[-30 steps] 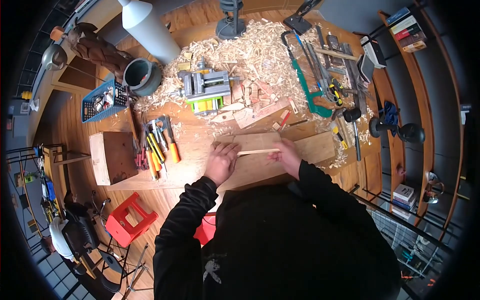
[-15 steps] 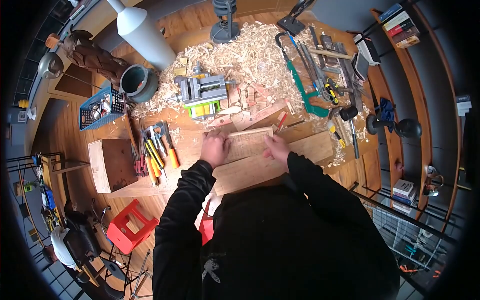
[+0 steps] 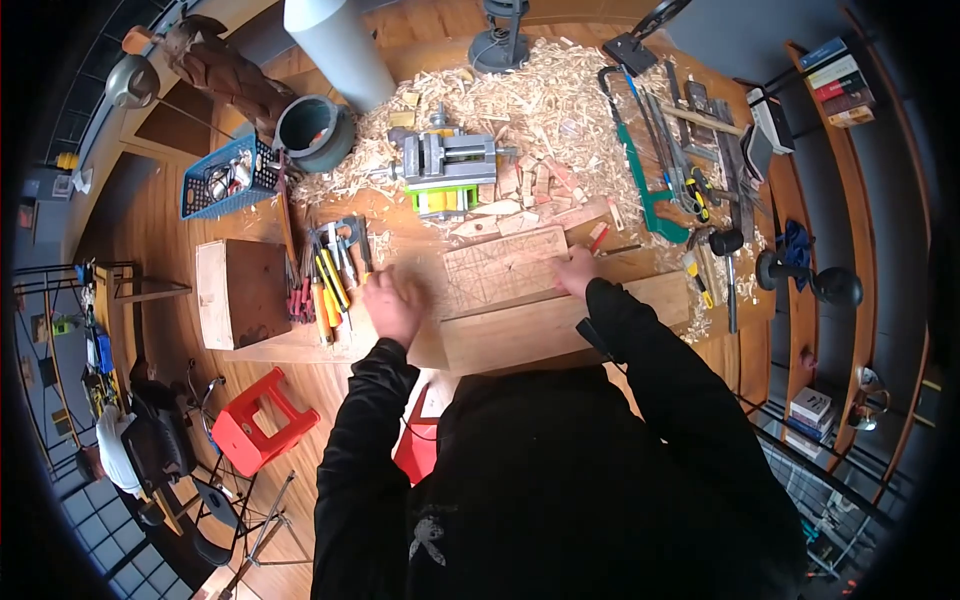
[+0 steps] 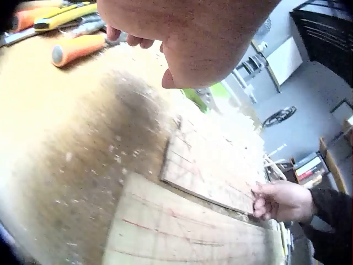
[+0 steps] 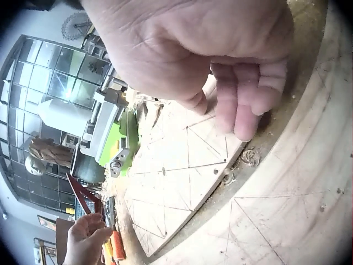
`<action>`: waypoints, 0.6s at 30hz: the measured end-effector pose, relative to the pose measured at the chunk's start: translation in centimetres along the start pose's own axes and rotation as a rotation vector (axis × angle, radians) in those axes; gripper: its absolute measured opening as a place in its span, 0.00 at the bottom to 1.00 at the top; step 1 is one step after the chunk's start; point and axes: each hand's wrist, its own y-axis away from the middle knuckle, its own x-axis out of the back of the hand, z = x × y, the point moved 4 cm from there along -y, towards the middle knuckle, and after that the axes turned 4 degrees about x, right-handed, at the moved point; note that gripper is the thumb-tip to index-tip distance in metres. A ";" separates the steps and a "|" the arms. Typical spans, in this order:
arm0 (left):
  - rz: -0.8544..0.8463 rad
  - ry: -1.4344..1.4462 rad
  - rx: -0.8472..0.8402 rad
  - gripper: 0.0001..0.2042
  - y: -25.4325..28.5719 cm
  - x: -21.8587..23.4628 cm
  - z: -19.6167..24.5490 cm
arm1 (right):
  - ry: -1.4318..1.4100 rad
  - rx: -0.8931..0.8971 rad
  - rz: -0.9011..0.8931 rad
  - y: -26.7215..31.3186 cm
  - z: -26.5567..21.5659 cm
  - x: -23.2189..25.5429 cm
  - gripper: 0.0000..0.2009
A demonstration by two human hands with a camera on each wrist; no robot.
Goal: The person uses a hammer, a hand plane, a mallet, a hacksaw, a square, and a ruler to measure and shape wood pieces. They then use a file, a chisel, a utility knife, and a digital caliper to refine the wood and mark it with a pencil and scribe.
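Lined board meets the right hand's fingers — at its right end.

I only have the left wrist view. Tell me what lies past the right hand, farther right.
Observer: In the head view, a green-framed saw lies to the right of the marked board and the right hand.
Operator: Now tell me what is left of the orange-handled tools.
Observer: A wooden box-shaped piece.
Operator: Give me something lower on that side.
Observer: The head view shows a red stool there.
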 end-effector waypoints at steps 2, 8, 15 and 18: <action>0.030 -0.049 0.098 0.22 0.0 1.3 -2.0 | -0.056 -0.027 -0.002 0.5 -0.7 0.2 0.16; 0.115 -0.167 0.364 0.26 0.1 1.6 -8.2 | -0.187 0.122 0.148 2.3 0.1 0.8 0.14; 0.169 -0.207 0.412 0.25 -0.6 1.8 -10.8 | -0.237 0.227 0.035 6.2 3.2 1.2 0.10; 0.162 -0.164 0.412 0.24 -1.0 1.3 -11.8 | -0.244 0.204 0.062 7.0 5.7 0.8 0.09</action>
